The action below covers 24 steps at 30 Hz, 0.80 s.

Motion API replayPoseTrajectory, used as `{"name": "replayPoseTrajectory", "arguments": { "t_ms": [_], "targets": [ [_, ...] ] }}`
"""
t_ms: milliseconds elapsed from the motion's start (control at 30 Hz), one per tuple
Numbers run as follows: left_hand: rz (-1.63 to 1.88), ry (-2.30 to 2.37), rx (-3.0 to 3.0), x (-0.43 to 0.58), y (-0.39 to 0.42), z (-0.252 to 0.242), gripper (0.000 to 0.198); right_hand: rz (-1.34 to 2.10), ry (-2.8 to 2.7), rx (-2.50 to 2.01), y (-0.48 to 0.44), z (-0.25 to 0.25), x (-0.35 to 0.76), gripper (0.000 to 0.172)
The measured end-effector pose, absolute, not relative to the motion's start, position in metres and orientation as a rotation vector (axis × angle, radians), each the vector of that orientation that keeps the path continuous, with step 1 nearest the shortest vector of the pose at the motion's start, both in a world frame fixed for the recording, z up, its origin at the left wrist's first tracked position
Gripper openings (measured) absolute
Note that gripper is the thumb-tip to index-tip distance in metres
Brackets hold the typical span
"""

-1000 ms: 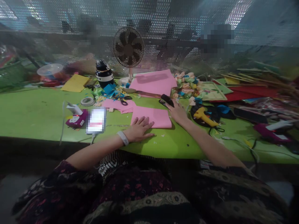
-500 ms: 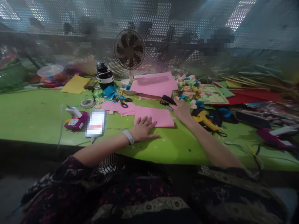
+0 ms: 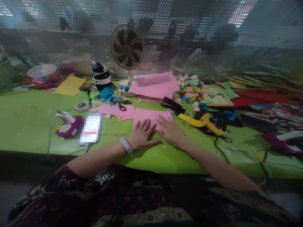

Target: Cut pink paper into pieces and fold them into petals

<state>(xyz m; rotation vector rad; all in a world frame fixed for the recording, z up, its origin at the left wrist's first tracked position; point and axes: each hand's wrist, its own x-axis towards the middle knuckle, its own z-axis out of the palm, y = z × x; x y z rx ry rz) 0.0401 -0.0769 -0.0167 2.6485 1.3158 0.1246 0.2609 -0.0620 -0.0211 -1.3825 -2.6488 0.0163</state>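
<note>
The left hand (image 3: 140,135) and right hand (image 3: 172,133) lie flat, fingers extended, gripping nothing, on pink paper (image 3: 148,113) mid-frame.

I see through a single camera worn on the person's head, facing forward and down across the table (image 3: 28,116). It sits close above and behind the hands: from mid-frame, the left hand (image 3: 140,136) lies at 7 o'clock, the right hand (image 3: 169,131) at 4. The wearer's clothing (image 3: 137,201) fills 6 o'clock, nearest my lens. The wide view takes in tabletop from 9 to 3, and reaches the perforated screen (image 3: 163,15) at 12.
</note>
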Motion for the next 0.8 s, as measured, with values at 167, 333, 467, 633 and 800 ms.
{"name": "replayPoseTrajectory", "arguments": {
  "t_ms": [167,333,467,633,800],
  "targets": [
    [0.103,1.323,2.677,0.04,-0.076,-0.017,0.092,0.151,-2.709,-1.398,-0.07,-0.016,0.252,0.08],
    [0.097,1.322,2.683,0.039,-0.076,-0.017,0.09,0.245,-2.699,-1.443,-0.071,-0.016,0.247,0.086],
    [0.097,1.313,2.695,0.038,-0.075,-0.017,0.09,0.263,-2.67,-1.429,-0.07,-0.02,0.247,0.087],
    [0.079,1.322,2.701,0.039,-0.076,-0.017,0.091,0.266,-2.662,-1.415,-0.07,-0.023,0.248,0.086],
    [0.068,1.325,2.686,0.039,-0.077,-0.015,0.092,0.291,-2.673,-1.419,-0.07,-0.025,0.25,0.089]
  ]
}}
